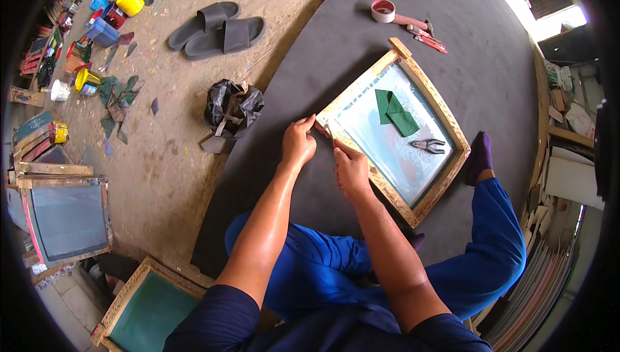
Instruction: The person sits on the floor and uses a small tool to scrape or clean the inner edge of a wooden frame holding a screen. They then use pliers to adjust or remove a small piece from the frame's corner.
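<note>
A wooden screen printing frame [439, 97] with pale, blue-stained mesh lies aslant on the dark table surface. My left hand [299, 142] is closed at its left corner, the index finger pressed along the wood. Beside it, my right hand [352, 171] grips a thin tool [330, 134] whose tip meets the frame near that corner; its kind is mostly hidden by the fingers. On the mesh rest a folded green cloth [395, 113] and a pair of pliers [429, 146] with dark handles.
Beyond the frame lie a tape roll [383, 11], a hammer [413, 24] and a red cutter [431, 43]. Black sandals [242, 34] and a black plastic bag [226, 103] sit on the floor at left, near paint tubs [130, 3] and other screens [70, 219]. My foot [480, 152] is right of the frame.
</note>
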### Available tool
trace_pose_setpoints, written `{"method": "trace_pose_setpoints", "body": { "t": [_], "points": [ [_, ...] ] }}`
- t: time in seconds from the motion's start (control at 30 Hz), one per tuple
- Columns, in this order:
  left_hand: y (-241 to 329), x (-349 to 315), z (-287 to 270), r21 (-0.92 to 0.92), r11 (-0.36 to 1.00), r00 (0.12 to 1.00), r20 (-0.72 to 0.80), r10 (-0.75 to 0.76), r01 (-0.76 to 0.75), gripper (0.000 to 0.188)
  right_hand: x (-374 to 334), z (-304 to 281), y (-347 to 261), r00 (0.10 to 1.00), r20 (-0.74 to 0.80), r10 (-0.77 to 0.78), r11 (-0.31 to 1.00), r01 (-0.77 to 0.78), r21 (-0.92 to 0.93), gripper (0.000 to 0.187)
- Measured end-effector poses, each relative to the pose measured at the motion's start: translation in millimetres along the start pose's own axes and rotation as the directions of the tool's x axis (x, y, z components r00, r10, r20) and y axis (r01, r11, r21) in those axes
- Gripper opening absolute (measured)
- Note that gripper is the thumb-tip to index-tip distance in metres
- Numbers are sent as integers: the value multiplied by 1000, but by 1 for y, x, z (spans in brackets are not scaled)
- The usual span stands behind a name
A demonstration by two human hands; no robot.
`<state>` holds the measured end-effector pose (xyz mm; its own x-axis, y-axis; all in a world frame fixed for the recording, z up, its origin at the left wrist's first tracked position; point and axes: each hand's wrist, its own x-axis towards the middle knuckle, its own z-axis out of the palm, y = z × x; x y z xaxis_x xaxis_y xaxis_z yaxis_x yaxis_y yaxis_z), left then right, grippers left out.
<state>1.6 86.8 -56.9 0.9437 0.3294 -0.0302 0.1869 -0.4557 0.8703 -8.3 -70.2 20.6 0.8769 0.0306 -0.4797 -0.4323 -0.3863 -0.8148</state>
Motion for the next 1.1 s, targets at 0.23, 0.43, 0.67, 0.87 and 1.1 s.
{"method": "trace_pose_setpoints", "body": {
  "t": [0.23,0.43,0.67,0.87,1.1],
  "points": [
    [0,-3,-8,16,1000,1000,-18,21,-21,61,-28,3,-36,993,88,-80,757,118,-643,32],
    [-3,-9,-4,33,999,1000,-1,30,-30,63,-4,5,28,997,7,75,993,-75,87,37],
    [0,-8,-5,2,1000,1000,-11,22,-22,59,1,9,48,672,-57,-738,608,626,-488,38],
    [-7,-4,-4,51,998,999,-14,43,-42,61,-15,-5,3,938,215,273,790,-346,506,37],
    [2,1,-9,10,1000,1000,9,4,-4,56,21,4,43,941,-68,-331,935,337,113,43]
  ]
}}
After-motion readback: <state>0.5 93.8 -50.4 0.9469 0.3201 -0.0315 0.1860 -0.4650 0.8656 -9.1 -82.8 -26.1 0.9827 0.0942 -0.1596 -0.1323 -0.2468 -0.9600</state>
